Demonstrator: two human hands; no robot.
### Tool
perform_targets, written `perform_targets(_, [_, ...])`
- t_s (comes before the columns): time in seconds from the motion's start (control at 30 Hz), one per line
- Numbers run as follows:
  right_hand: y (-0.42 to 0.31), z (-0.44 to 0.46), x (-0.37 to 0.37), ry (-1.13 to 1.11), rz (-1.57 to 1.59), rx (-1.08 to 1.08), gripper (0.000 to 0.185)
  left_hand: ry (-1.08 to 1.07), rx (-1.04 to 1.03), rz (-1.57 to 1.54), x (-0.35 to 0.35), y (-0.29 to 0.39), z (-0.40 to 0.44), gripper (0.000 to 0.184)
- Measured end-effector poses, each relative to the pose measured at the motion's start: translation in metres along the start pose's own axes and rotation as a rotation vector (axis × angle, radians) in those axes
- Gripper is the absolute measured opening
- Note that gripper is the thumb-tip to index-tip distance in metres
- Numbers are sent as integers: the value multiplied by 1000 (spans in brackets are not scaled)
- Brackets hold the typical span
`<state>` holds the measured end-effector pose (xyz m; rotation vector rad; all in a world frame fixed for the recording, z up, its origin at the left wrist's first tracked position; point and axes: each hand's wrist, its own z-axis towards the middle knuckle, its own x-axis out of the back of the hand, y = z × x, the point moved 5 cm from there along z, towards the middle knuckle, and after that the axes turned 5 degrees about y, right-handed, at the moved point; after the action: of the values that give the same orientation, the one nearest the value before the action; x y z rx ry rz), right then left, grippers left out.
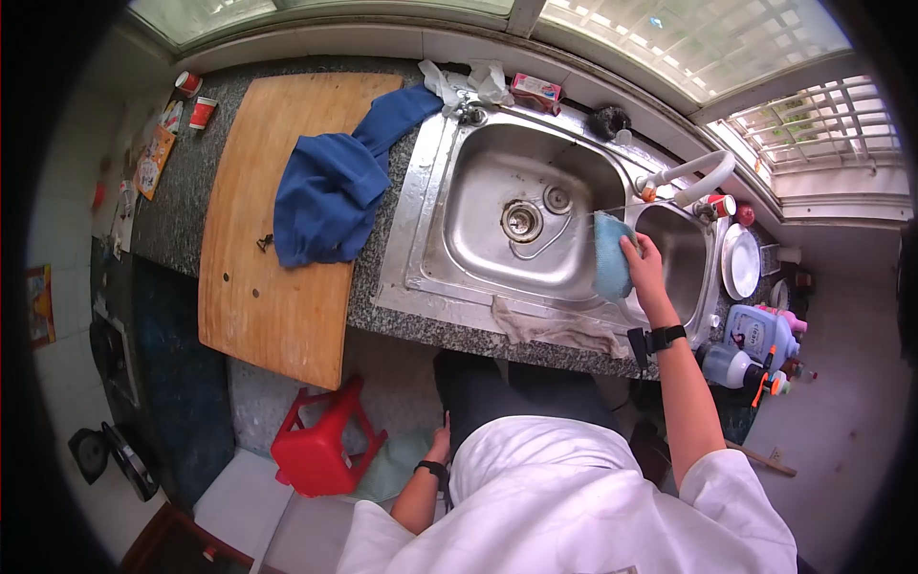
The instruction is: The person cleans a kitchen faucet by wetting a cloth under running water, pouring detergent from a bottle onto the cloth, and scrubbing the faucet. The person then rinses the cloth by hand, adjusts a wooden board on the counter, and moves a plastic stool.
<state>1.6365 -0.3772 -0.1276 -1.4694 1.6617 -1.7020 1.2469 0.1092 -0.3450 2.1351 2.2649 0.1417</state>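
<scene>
My right hand [647, 273] is closed on a light blue cloth [610, 256], pinched at its upper right side. The cloth hangs over the divider between the large sink basin [492, 251] and the small basin [674, 244]. Low beside my body is my left hand [439, 446], with a finger stretched out and nothing seen in it. The white tap [708, 177] arches over the small basin. A drain strainer [521, 221] sits in the large basin's floor.
A blue garment [335, 196] lies partly on a wooden board [253, 163] at left. A damp rag [559, 330] rests on the sink's front edge. Bottles [729, 365] and plates [739, 260] stand at right. A red stool [320, 440] is on the floor.
</scene>
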Motion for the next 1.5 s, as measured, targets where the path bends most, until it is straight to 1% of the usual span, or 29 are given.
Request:
perform_targets(0.03, [-3,4,-2,3,1,3,36,33,-107,54,6,-9,18,67])
perform_targets(0.07, [-4,9,-5,-7,-8,-8,36,32,-111,55,14,-24,41,67])
perform_targets(0.13, [-9,15,-9,-10,-14,-20,37,96,-440,372,26,-28,68,64])
perform_targets(0.17, [-15,17,-11,-18,-40,-17,37,96,-443,374,27,-24,65,64])
perform_targets(0.23, [-19,26,-14,-23,-58,-13,37,111,-621,604,28,-4,43,58])
perform_targets(0.27, [-16,31,-16,-36,-30,-23,37,114,-624,609,27,8,22,58])
perform_targets(0.33, [-15,37,-17,-43,9,-37,38,-69,-243,96,19,20,-14,54])
perform_targets(0.37, [-19,39,-19,-49,0,-29,38,-64,-251,107,22,19,-13,54])
perform_targets(0.43, [-27,39,-22,-42,3,-27,37,-143,-353,-28,31,11,-6,53])
perform_targets(0.47, [-32,38,-24,-44,22,-28,38,-130,-436,103,33,22,-23,56])
perform_targets(0.5, [-35,39,-24,-47,42,-28,39,-127,-442,116,30,42,-53,56])
perform_targets(0.53, [-35,41,-23,-58,30,-33,41,-99,-361,76,18,76,-101,50])
perform_targets(0.57, [-31,44,-22,-52,42,-32,41,-68,-281,35,12,94,-127,45])
perform_targets(0.6, [-28,47,-22,-23,20,14,39,-62,-290,43,18,89,-120,45])
perform_targets(0.63, [-26,52,-20,7,-1,61,37,67,-546,477,28,88,-116,39])
perform_targets(0.67, [-26,51,-21,1,70,-10,38,201,-787,918,33,88,-118,33])
perform_targets(0.7, [-23,51,-19,9,83,-13,38,207,-792,932,36,87,-121,33])
perform_targets(0.77, [-18,52,-19,-28,66,-88,40,341,-708,1284,38,92,-121,23])
perform_targets(0.8, [-17,51,-17,-24,70,-92,40,394,-761,1360,38,96,-129,32])
perform_targets(0.9, [-15,51,-14,-8,5,-89,41,444,-711,1361,39,99,-145,37])
perform_targets(0.97, [-16,50,-8,47,-86,6,43,463,-701,1317,36,91,-158,40])
perform_targets(1.0, [-16,49,-5,52,-84,-2,43,486,-691,1267,39,81,-161,43])
perform_targets(1.03, [-16,49,-4,14,-5,-16,42,485,-695,1276,41,72,-164,43])
perform_targets(1.1, [-14,46,1,-18,80,-31,41,396,-696,843,53,48,-165,41])
perform_targets(1.13, [-12,45,3,-36,37,-31,41,368,-679,730,55,40,-165,41])
perform_targets(1.2, [0,43,6,-52,-3,-35,42,379,-620,721,55,39,-173,41])
perform_targets(1.27, [7,37,6,-50,-17,-4,38,396,-582,770,54,44,-180,41])
perform_targets(1.4, [18,19,6,-89,86,-98,34,401,-551,820,55,55,-189,40])
perform_targets(1.5, [24,12,10,-70,106,-55,31,390,-536,846,56,64,-193,40])
